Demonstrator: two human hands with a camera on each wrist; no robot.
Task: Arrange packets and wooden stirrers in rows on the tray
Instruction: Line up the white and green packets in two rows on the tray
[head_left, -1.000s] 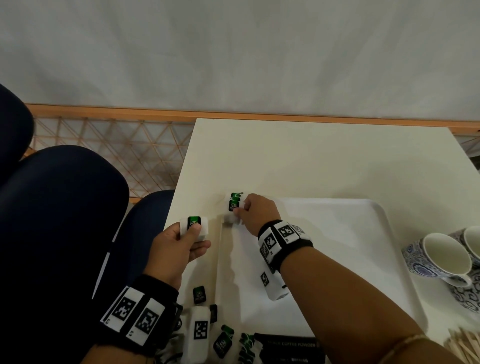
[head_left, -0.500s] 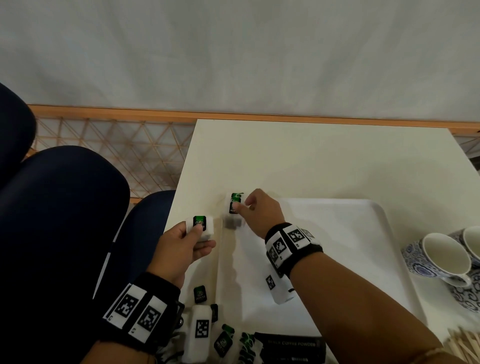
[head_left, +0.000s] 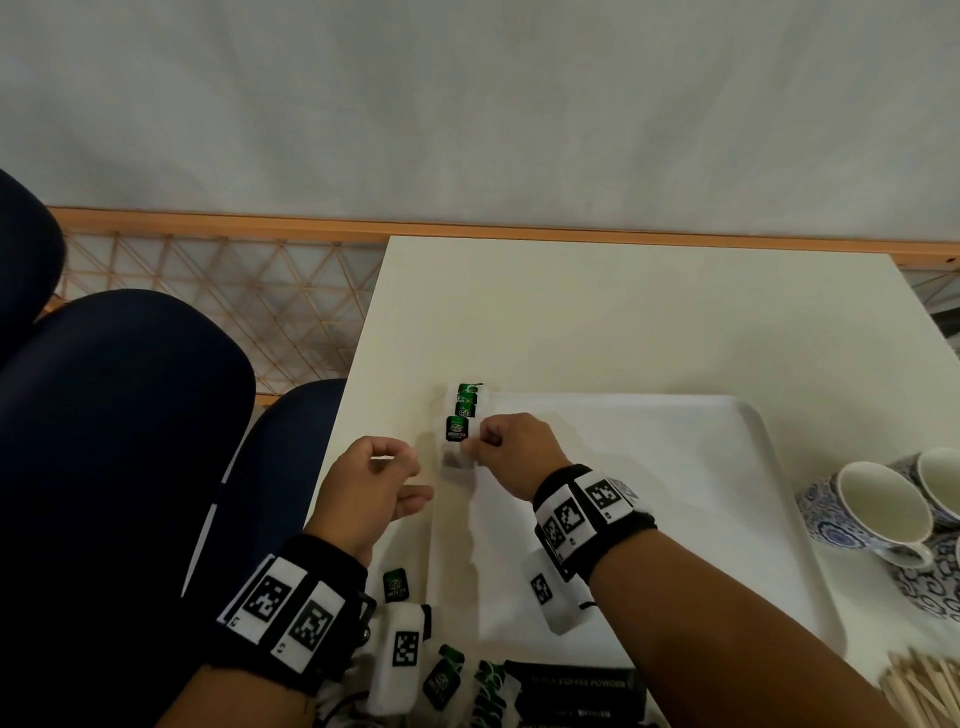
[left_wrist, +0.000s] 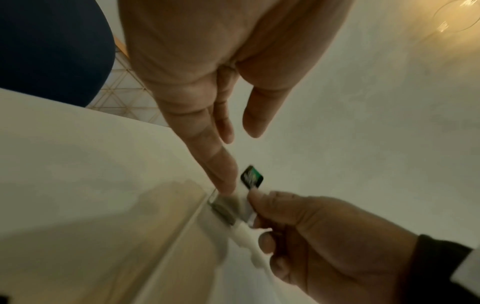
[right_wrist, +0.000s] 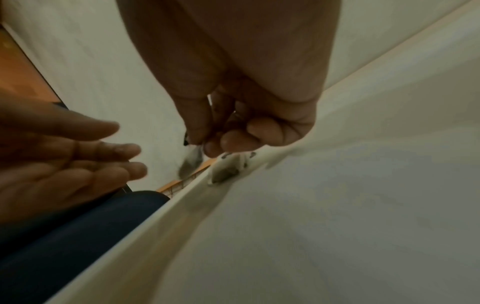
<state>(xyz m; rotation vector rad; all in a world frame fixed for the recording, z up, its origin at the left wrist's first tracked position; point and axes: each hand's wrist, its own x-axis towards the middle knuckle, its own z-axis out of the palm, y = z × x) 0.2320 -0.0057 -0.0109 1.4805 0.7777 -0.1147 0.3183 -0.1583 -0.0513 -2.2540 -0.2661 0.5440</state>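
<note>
A white tray (head_left: 675, 493) lies on the white table. Green tea packets (head_left: 468, 399) lie overlapped at its far left corner. My right hand (head_left: 475, 441) pinches another green tea packet (head_left: 457, 431) just in front of them, at the tray's left rim. The left wrist view shows that packet's green label (left_wrist: 251, 177) above the right thumb. My left hand (head_left: 400, 467) hovers beside the tray's left edge and holds nothing; its fingers (left_wrist: 221, 170) point at the packet. In the right wrist view the right hand (right_wrist: 207, 144) grips the packet (right_wrist: 191, 162), and the left palm (right_wrist: 72, 156) is bare.
Loose tea packets (head_left: 396, 584) and black coffee powder sachets (head_left: 576, 683) lie at the table's near edge. Wooden stirrers (head_left: 924, 691) sit at the near right. Blue-patterned cups (head_left: 883, 506) stand right of the tray. Dark blue chairs (head_left: 130, 441) are on the left.
The packet that my left hand held is now in my right hand, by the earlier packets. My left hand is now empty with its fingers relaxed.
</note>
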